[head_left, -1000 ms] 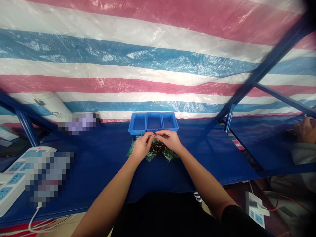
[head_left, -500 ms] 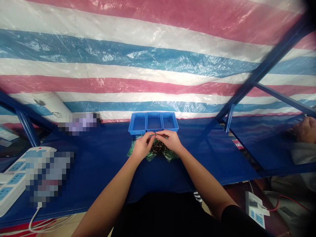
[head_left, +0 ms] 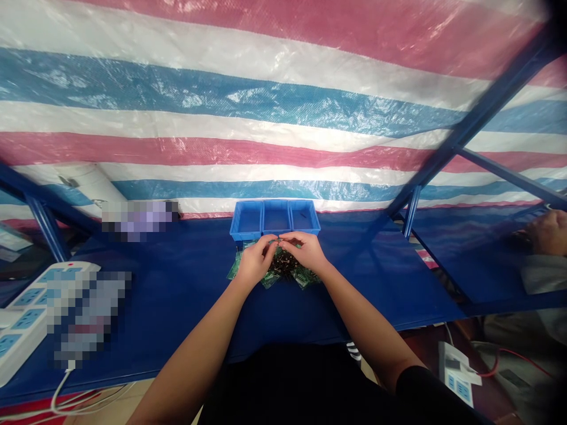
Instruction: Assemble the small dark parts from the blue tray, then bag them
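Note:
My left hand (head_left: 256, 261) and my right hand (head_left: 305, 251) meet over the middle of the table, with their fingertips pinched together around a tiny part (head_left: 278, 241). That part is too small to identify. Directly beneath my hands lies a heap of small dark components (head_left: 283, 265) among green-tinted plastic bags (head_left: 305, 277). My hands hide part of the heap. A blue three-compartment plastic tray (head_left: 275, 201) stands just beyond my fingertips.
A dark blue cloth covers the table (head_left: 177, 295). A white power strip (head_left: 26, 324) lies at the left, near blurred objects. Blue shelf uprights (head_left: 411, 211) stand at the right, beyond which a co-worker's hand (head_left: 549, 231) shows. A striped tarp (head_left: 283, 118) hangs behind.
The whole view has shifted slightly upward. My hands stay together over the heap, with no clear change in their grip.

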The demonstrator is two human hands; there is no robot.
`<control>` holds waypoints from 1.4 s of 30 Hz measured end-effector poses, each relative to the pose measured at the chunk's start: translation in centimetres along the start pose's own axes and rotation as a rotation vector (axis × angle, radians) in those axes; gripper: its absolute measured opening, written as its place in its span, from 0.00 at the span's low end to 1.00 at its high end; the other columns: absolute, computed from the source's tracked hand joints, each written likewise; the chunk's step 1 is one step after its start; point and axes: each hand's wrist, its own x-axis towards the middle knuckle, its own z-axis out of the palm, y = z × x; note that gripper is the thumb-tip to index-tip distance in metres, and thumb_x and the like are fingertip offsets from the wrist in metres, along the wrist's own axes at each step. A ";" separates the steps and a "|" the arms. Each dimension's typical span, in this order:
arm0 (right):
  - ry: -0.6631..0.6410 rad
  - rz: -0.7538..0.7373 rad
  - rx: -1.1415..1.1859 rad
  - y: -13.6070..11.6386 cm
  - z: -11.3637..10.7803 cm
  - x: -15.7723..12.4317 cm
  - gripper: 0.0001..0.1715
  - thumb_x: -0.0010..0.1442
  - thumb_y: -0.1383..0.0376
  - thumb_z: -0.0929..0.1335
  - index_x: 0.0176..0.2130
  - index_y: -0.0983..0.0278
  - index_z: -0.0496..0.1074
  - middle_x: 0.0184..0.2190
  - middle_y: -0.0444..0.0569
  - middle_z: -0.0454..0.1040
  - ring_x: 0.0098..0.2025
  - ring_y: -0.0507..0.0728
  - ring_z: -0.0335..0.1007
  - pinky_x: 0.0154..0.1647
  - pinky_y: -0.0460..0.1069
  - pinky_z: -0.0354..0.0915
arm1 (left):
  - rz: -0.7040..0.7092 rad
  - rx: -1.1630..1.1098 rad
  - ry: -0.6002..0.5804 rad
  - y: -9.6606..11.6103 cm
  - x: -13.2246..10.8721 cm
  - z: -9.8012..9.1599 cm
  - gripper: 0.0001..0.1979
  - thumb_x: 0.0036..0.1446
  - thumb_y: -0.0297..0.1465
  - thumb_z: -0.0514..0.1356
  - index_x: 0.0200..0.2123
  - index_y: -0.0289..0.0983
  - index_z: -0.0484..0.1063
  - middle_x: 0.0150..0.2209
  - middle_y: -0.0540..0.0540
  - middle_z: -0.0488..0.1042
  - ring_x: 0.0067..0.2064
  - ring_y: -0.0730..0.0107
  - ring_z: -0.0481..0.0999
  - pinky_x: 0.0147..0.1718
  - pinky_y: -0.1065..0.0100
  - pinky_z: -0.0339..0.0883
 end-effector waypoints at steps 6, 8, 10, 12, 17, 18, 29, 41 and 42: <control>-0.028 -0.021 0.013 -0.4 0.0 -0.1 0.15 0.56 0.57 0.72 0.42 0.61 0.79 0.36 0.49 0.80 0.37 0.56 0.77 0.40 0.50 0.73 | 0.044 0.045 -0.025 -0.3 0.1 0.1 0.13 0.65 0.38 0.52 0.47 0.41 0.72 0.30 0.51 0.77 0.28 0.73 0.75 0.28 0.74 0.62; -0.035 -0.032 0.006 -0.6 0.0 -0.2 0.15 0.56 0.57 0.72 0.42 0.61 0.79 0.35 0.49 0.80 0.36 0.56 0.77 0.40 0.50 0.72 | 0.054 0.059 -0.032 -0.3 0.1 0.2 0.13 0.65 0.38 0.52 0.47 0.41 0.72 0.31 0.50 0.78 0.29 0.72 0.76 0.29 0.73 0.62; -0.035 -0.038 0.000 -0.7 0.0 -0.2 0.15 0.56 0.57 0.71 0.42 0.61 0.79 0.35 0.49 0.80 0.36 0.56 0.76 0.39 0.50 0.72 | 0.061 0.065 -0.041 -0.4 0.1 0.2 0.14 0.66 0.37 0.51 0.47 0.41 0.72 0.32 0.50 0.78 0.30 0.72 0.76 0.29 0.73 0.62; -0.030 -0.039 -0.007 -0.7 0.0 -0.2 0.15 0.56 0.57 0.72 0.42 0.61 0.79 0.35 0.49 0.80 0.35 0.56 0.76 0.38 0.50 0.72 | 0.066 0.060 -0.053 -0.3 0.1 0.1 0.14 0.66 0.37 0.50 0.47 0.41 0.72 0.32 0.49 0.78 0.31 0.71 0.77 0.29 0.73 0.63; -0.009 -0.044 -0.011 -0.6 0.1 -0.1 0.15 0.56 0.56 0.72 0.42 0.61 0.79 0.34 0.49 0.79 0.34 0.55 0.76 0.37 0.50 0.72 | 0.075 0.047 -0.053 -0.3 0.1 0.1 0.15 0.66 0.37 0.50 0.48 0.41 0.72 0.33 0.49 0.79 0.31 0.71 0.77 0.29 0.74 0.63; -0.008 -0.048 -0.009 -0.6 0.1 -0.1 0.15 0.56 0.56 0.72 0.42 0.61 0.79 0.34 0.49 0.79 0.34 0.55 0.76 0.37 0.49 0.72 | 0.074 0.047 -0.053 -0.3 0.1 0.1 0.15 0.66 0.37 0.50 0.48 0.41 0.72 0.33 0.49 0.79 0.31 0.72 0.77 0.29 0.74 0.63; -0.004 -0.084 -0.041 -1.1 -0.1 -0.1 0.13 0.57 0.57 0.71 0.41 0.60 0.79 0.33 0.48 0.79 0.33 0.55 0.75 0.35 0.49 0.71 | 0.057 0.046 -0.070 -0.4 0.1 0.1 0.14 0.67 0.37 0.49 0.48 0.41 0.71 0.31 0.49 0.77 0.30 0.71 0.76 0.28 0.73 0.63; 0.011 -0.057 -0.042 -0.9 0.0 -0.1 0.15 0.56 0.56 0.71 0.39 0.62 0.78 0.32 0.48 0.78 0.30 0.53 0.72 0.33 0.48 0.70 | 0.013 0.018 -0.059 -0.1 0.0 0.0 0.14 0.66 0.39 0.49 0.47 0.41 0.70 0.28 0.50 0.75 0.29 0.72 0.75 0.28 0.74 0.63; 0.013 -0.054 -0.050 -0.9 0.0 -0.1 0.15 0.56 0.56 0.71 0.40 0.62 0.78 0.32 0.48 0.78 0.30 0.53 0.72 0.33 0.48 0.70 | 0.006 0.015 -0.050 -0.1 0.0 0.0 0.14 0.66 0.39 0.49 0.47 0.41 0.70 0.28 0.51 0.75 0.28 0.72 0.75 0.27 0.74 0.63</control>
